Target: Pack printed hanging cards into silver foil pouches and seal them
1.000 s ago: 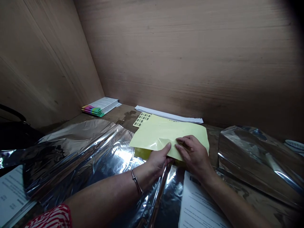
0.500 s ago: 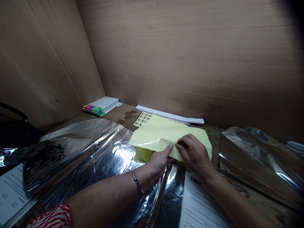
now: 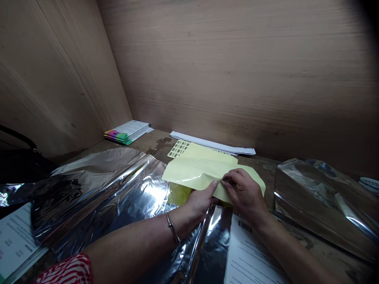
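A glossy pale yellow sheet (image 3: 195,171) lies on the wooden bench in front of me, over another yellow sheet carrying small dark labels (image 3: 178,148). My left hand (image 3: 199,200) grips the yellow sheet's near edge, thumb on top. Beside it, my right hand (image 3: 243,191) pinches the same edge with its fingertips. The sheet bulges upward just left of my thumbs. A metal bangle sits on my left wrist.
Shiny silver foil bags (image 3: 97,185) spread over the bench at left, with another foil bag (image 3: 319,197) at right. Printed white papers (image 3: 251,260) lie near me. A stack of colour-tabbed booklets (image 3: 127,132) and white sheets (image 3: 213,144) rest against the plywood back wall.
The yellow sheet's far edge has drawn back toward me, showing more of the sheet beneath. My right fingertips have curled tighter on the near edge; both hands stay in place.
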### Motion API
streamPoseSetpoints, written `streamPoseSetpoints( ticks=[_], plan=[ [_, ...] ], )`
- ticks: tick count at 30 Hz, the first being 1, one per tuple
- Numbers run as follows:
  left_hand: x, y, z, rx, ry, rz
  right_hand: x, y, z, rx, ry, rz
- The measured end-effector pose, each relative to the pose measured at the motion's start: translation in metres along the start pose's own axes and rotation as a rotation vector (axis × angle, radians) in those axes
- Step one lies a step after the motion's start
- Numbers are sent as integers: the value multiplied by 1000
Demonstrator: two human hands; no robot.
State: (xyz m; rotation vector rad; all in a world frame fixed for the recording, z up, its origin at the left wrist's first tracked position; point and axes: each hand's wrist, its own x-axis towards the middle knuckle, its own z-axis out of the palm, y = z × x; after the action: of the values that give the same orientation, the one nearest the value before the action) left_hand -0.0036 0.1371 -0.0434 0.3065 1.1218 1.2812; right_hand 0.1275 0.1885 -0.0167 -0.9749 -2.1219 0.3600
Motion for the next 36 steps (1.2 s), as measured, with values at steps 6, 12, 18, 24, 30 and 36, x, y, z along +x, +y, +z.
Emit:
streamPoseSetpoints(
  ticks=[6,12,18,24,30,36],
  plan=[
    [6,-3,1,-54,-11,9,-1,4,1,-5,28,-1],
    [5,-1,3,-83,-7,7,-1,8,1,-9,-5,-26],
    [4,-1,3,-75,-9,1,-6,5,3,-17,55,-46],
    [-3,5,5,-84,30,3,-7,5,5,-55,45,-132],
    [-5,4,6,-145,-22,-42,-6,9,3,-78,76,-77],
    [0,2,5,-151,-9,-25,-3,10,2,-70,-8,-141]
  ],
)
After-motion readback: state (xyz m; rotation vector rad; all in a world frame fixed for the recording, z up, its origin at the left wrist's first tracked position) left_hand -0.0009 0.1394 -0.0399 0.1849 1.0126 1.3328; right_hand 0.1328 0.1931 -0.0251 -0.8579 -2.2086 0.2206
